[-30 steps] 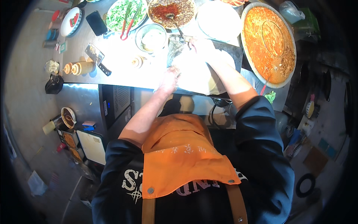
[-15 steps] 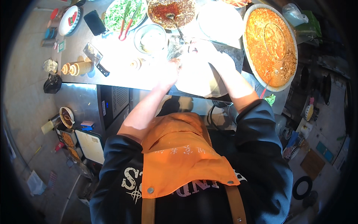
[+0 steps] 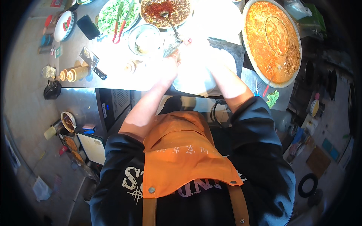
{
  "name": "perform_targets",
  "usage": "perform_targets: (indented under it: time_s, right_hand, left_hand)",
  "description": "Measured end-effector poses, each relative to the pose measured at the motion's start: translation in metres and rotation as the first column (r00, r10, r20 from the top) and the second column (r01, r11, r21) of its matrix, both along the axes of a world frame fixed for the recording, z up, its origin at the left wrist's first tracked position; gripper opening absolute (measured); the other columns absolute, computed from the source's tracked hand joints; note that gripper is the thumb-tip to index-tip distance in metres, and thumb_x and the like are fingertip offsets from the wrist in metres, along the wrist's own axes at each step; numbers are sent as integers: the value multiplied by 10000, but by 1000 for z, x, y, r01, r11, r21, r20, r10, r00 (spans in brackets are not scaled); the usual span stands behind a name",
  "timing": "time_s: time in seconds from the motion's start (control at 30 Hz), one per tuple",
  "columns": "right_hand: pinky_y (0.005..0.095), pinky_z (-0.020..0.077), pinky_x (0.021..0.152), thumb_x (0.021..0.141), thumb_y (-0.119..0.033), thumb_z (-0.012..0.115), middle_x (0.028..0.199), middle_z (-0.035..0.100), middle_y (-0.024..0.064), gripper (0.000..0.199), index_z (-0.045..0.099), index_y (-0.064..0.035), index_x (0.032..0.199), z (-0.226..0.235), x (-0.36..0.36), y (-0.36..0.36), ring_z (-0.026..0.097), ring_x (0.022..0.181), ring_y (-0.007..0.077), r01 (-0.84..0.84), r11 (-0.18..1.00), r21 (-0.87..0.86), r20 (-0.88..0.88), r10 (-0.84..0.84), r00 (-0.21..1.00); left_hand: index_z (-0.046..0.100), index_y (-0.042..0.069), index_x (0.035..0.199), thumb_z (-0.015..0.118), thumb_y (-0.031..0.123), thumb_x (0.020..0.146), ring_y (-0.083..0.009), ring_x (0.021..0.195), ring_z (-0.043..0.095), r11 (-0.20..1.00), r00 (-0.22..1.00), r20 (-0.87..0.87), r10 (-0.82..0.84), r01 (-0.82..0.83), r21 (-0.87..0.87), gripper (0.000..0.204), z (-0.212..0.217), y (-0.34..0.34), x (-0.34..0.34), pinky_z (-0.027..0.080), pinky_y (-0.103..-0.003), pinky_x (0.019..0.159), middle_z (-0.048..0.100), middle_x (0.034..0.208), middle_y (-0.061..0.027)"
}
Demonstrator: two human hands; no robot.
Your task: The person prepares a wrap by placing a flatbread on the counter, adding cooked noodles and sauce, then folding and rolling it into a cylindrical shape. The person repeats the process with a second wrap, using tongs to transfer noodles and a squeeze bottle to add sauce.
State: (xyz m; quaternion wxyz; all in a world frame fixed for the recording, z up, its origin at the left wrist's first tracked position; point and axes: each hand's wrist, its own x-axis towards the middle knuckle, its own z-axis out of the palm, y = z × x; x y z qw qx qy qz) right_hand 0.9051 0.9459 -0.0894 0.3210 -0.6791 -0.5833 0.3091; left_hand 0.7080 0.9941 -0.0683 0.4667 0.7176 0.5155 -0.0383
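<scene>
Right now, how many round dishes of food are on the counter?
4 clearly: green vegetable plate and red chili bowl at the far edge, small steel bowl below them, large orange pan right. Glare may hide others.

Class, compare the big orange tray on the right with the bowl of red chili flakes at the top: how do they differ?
The orange tray is far wider and shallower than the chili bowl. The tray holds orange shreds with a round imprint; the bowl holds dark red flakes. A spoon stands in the bowl; none shows in the tray. Both are round and lie on the counter.

Cleaver (image 3: 92,61), red tongs (image 3: 117,22) on greens – big orange noodle pan (image 3: 272,39)
</scene>
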Motion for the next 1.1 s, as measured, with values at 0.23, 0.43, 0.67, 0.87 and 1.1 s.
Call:
perform_targets:
  time_s: [0.23, 0.43, 0.67, 0.87, 1.1]
  right_hand:
    - [467, 539, 985, 956, -113, 584, 1167, 688, 213, 256, 707, -18, 1159, 10, -47, -5, 650, 1147, 383, 249, 966, 68, 202, -257, 945]
    - [458, 502, 1081, 943, -79, 595, 1310, 647, 221, 271, 705, -18, 1183, 42, -58, -50, 581, 1302, 389, 247, 916, 316, 223, -324, 919]
    - [397, 522, 1051, 993, -126, 631, 1219, 694, 176, 211, 702, -4, 1150, 74, 6, -206, 651, 1156, 305, 398, 864, 308, 157, -458, 875]
    - [434, 574, 871, 914, -132, 749, 1099, 690, 182, 239, 701, -23, 1121, 128, 20, -180, 696, 1014, 360, 579, 815, 22, 131, -577, 806]
    - [450, 558, 897, 916, -216, 766, 1108, 700, 156, 320, 690, -18, 1155, 127, -55, 37, 702, 1040, 345, 140, 953, 268, 171, -190, 967]
  left_hand:
    - [648, 43, 1371, 643, 183, 957, -417, 1156, 655, 815, 958, 224, -181, 18, 579, 438, -18, -8, 9, 515, -500, 1039, 696, 1222, -224]
    - [680, 49, 1287, 621, 191, 975, -360, 1138, 666, 629, 984, -81, -159, 164, 760, 348, -19, -7, -7, 517, -494, 989, 700, 1230, -193]
    - [699, 33, 1223, 639, 135, 988, -364, 1046, 679, 792, 894, 352, -279, 7, 610, 263, 9, -43, -8, 551, -474, 930, 709, 1167, -197]
    - [743, 40, 1108, 811, 109, 854, -378, 1030, 708, 769, 939, 146, -311, 158, 620, 271, 81, -109, -61, 584, -474, 896, 745, 1130, -164]
    - [729, 47, 1188, 754, 95, 892, -377, 1131, 678, 780, 993, 96, 61, -107, 616, 301, 116, -156, -132, 549, -487, 980, 721, 1198, -157]
